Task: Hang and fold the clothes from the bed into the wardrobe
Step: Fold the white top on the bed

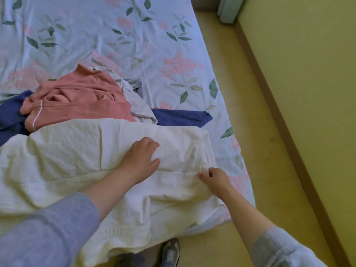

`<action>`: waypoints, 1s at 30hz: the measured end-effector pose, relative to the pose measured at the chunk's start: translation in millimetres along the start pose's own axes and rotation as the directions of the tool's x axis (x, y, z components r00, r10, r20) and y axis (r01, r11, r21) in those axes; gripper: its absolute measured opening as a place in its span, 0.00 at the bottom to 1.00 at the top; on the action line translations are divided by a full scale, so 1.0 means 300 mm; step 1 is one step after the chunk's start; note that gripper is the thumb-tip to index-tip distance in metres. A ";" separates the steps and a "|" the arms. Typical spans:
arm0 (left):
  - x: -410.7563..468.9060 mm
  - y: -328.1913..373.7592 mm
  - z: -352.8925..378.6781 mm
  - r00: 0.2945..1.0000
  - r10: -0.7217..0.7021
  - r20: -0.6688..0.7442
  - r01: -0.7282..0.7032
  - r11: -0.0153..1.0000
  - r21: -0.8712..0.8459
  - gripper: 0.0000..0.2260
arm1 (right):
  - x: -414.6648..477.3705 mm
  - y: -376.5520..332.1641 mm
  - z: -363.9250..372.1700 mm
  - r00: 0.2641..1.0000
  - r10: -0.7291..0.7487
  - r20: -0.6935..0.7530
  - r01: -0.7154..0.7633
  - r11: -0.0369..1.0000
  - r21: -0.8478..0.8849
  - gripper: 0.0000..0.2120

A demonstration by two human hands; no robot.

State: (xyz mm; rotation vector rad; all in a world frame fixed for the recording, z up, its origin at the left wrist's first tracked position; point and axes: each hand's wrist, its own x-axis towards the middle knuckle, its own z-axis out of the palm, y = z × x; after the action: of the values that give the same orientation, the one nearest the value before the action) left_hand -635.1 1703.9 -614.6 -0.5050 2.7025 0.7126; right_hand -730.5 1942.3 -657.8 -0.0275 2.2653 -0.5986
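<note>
Lying across the bed's near edge: cream crinkle-textured garment [77, 157], wide, creased, its hem spilling over the edge.
Bed: pale blue floral sheet [134, 35], wrinkled.
Pile behind the cream garment: salmon-pink top [81, 101] bunched on navy cloth [181, 117] and pale grey cloth [138, 105].
Left hand [140, 158]: flat on the cream garment's middle, fingers loosely spread, gripping nothing.
Right hand [215, 180]: near the bed's right edge, thumb and fingertips pinched on a fold of the cream garment.

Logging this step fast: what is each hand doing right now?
Left hand: open, pressing flat on the cream garment.
Right hand: pinching a fold of it.
</note>
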 end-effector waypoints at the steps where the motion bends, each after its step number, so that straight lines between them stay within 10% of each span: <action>1: 0.010 0.002 0.005 1.000 0.001 -0.006 -0.001 1.000 0.005 0.22 | -0.005 0.021 -0.004 1.000 -0.011 0.008 0.011 1.000 -0.024 0.22; 6: 0.113 0.024 0.035 1.000 0.009 -0.008 -0.008 0.998 0.058 0.26 | 0.024 0.081 -0.061 0.997 0.000 0.081 0.006 0.997 -0.074 0.22; 10: 0.204 0.028 0.061 0.997 -0.016 0.070 0.007 0.991 0.131 0.34 | 0.118 -0.033 -0.103 0.989 -0.143 0.043 0.118 0.924 0.364 0.18; 17: 0.295 0.010 0.078 0.998 0.003 0.059 -0.011 0.991 0.136 0.42 | 0.328 -0.237 -0.124 0.929 0.053 0.366 -0.311 0.649 0.695 0.20; 22: 0.301 0.009 0.063 0.999 -0.050 0.006 0.046 0.967 0.252 0.52 | 0.420 -0.298 -0.178 0.974 0.196 0.115 -0.209 0.572 0.793 0.17; 27: 0.259 0.008 0.088 0.988 0.010 0.154 -0.060 0.945 0.320 0.55 | 0.437 -0.277 -0.189 0.985 0.143 0.093 -0.167 0.688 0.706 0.05; 30: 0.235 -0.009 0.099 0.991 0.039 0.128 -0.069 0.969 0.235 0.51 | 0.383 -0.249 -0.168 0.970 -0.004 0.244 -0.150 0.780 0.607 0.25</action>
State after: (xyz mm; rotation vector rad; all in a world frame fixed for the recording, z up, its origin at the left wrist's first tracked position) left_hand -691.0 1699.0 -666.5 -0.3179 2.6461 0.4071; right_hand -858.0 1873.4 -675.4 0.3052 1.7361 -1.2125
